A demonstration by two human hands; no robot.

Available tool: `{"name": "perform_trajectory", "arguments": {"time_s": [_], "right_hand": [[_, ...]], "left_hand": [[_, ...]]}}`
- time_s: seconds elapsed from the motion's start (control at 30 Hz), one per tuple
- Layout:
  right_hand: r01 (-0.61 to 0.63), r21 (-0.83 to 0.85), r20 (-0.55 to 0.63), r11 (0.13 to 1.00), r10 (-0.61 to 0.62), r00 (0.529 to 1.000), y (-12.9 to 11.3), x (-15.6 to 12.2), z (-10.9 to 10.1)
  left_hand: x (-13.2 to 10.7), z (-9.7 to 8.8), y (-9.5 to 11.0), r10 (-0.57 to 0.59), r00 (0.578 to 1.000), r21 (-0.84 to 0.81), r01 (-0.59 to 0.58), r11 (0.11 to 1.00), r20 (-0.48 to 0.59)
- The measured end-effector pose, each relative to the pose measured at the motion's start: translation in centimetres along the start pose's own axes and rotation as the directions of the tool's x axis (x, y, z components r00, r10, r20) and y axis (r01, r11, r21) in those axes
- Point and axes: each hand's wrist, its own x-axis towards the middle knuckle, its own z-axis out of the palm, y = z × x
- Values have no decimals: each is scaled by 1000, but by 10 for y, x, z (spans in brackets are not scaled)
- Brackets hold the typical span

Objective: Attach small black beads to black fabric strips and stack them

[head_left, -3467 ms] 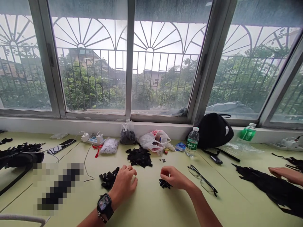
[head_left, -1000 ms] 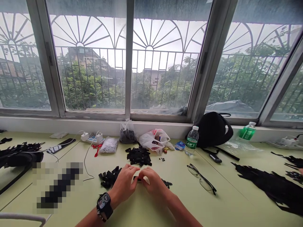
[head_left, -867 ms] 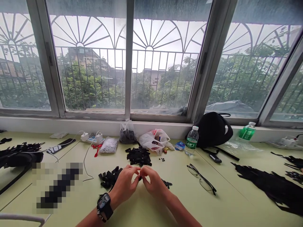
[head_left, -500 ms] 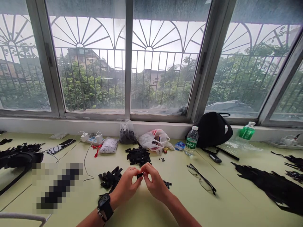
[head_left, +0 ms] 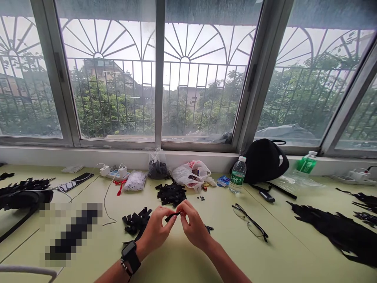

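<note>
Black strip [head_left: 171, 216] lies between the fingertips of left hand [head_left: 154, 228] and right hand [head_left: 193, 227], one end pinched in each, over the tabletop [head_left: 282, 259], well in from its far edge. Judgement: small piece; light, even tension and fingertip-only contact suit it. Both wrists angle inward, fingertips nearly meeting.

I cannot view the whole black strip [head_left: 171, 217]: fingertips of the left grip [head_left: 157, 228] and right grip [head_left: 193, 226] cover parts of it. The right grip also hides part of the small black pieces [head_left: 209, 228]. Pixelation masks a dark item [head_left: 73, 232]. The right edge crops the black fabric [head_left: 338, 230]. Lettering on the bottle [head_left: 238, 175] is too small to read.
</note>
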Motion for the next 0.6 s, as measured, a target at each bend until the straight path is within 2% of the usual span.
{"name": "perform_trajectory", "arguments": {"time_s": [0.3,0.6], "right_hand": [[-13,-117,-75,993,4,997,-1,-1,-2],[13,-205,169,979,23,985,-3,-9,1]], "left_hand": [[0,-1,-1,-25,998,39,27,999,-50],[0,-4,5,-10,998,137,19,990,-64]]}}
